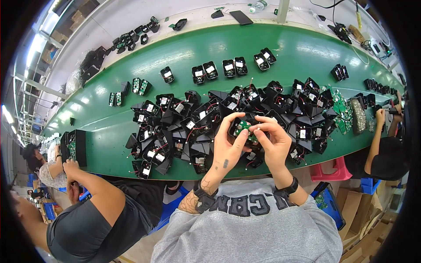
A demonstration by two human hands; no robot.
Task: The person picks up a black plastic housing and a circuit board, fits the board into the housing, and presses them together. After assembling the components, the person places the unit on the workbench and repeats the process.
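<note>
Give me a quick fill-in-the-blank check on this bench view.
1. The table is coloured ____.
2. Between the left hand and right hand is a small ____ board.
3. The cases heaped around the hands are mostly ____ in colour.
4. The person's own sweatshirt is mainly ____.

Missing words: green; circuit; black; grey.

Long green table [144, 65], white strip lights [7, 114], pink plastic stool [340, 169].

Small green circuit board [241, 126], held at fingertips [243, 135].
</note>
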